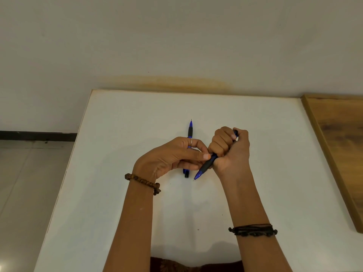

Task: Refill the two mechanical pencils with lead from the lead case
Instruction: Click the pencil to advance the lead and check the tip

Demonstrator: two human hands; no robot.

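The right hand (pixel 228 149) is wrapped in a fist around one blue mechanical pencil (pixel 206 166), held above the white worktop (pixel 117 134) with its tip slanting down and toward the person and its cap end poking out near the thumb. The left hand (pixel 176 156) comes in from the side with fingers curled, its thumb and forefinger closing right at the pencil's barrel just above the black grip; whether they pinch the barrel itself or a thin lead against it is too small to tell. The second pencil (pixel 190 132) lies flat on the worktop just behind the left hand, tip pointing away, partly hidden by the fingers. The lead case does not show anywhere; it may sit under a hand or lie out of sight. Judging by the pose, the step in hand is work on the first pencil, either clicking the cap end to feed lead or steadying the barrel while it is checked. The next move likely calls for a firm hold on the barrel, a careful press at the cap, then setting this pencil down and taking up the other one.
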